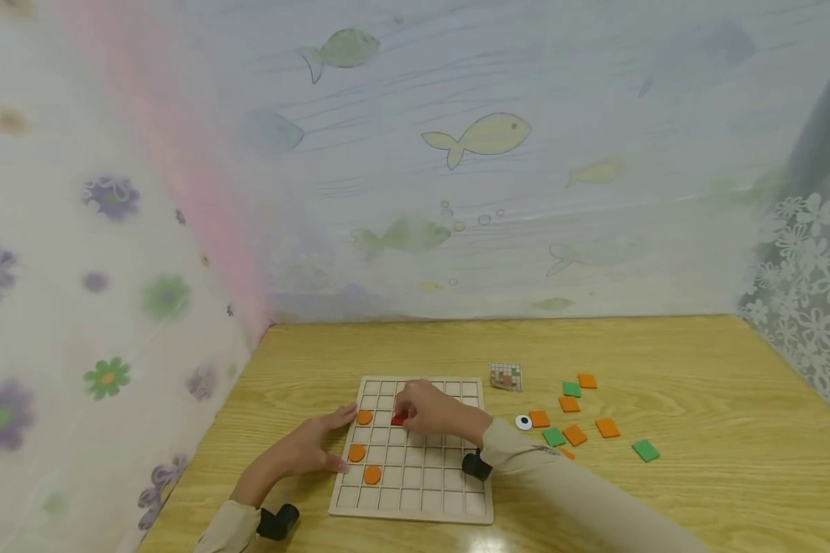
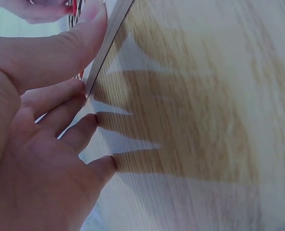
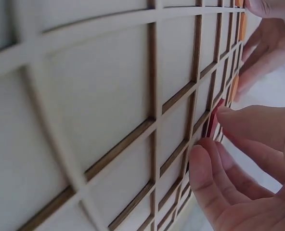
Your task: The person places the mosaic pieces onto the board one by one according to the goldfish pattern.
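A pale wooden grid board (image 1: 412, 478) lies on the table. My right hand (image 1: 434, 407) reaches over its upper middle and pinches a red tile (image 1: 397, 420) at one of the squares. In the right wrist view, thumb and fingers meet at the red tile (image 3: 213, 120), partly covering it. Along the board's left edge rests my left hand (image 1: 306, 447), its fingers spread. The left wrist view shows its thumb (image 2: 60, 53) by the board's edge and fingertips touching the table. Orange discs (image 1: 372, 475) sit in squares near the left side.
Right of the board, several orange squares (image 1: 607, 428) and green squares (image 1: 645, 450) lie scattered beside a white disc with a black dot (image 1: 523, 422). A small card with a grid picture (image 1: 506, 376) lies behind them. Printed curtains (image 1: 484, 230) border the wooden table (image 1: 719, 384).
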Demonstrator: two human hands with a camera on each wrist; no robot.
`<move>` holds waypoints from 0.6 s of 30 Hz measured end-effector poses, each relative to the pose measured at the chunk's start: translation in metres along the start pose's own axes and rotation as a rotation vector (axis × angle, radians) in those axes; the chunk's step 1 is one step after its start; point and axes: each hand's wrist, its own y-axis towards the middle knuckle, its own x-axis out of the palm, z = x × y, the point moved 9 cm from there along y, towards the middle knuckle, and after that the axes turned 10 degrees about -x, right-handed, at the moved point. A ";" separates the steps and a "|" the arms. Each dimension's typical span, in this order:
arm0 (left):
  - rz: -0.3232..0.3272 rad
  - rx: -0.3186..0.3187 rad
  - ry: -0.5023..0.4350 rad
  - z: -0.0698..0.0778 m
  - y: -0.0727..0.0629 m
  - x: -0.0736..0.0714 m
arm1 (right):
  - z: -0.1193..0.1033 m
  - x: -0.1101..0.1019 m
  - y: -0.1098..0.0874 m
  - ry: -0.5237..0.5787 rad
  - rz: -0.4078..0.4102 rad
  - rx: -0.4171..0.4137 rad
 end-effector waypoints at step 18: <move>0.007 0.004 -0.007 -0.001 -0.001 0.000 | 0.002 -0.031 -0.050 0.012 -0.033 0.016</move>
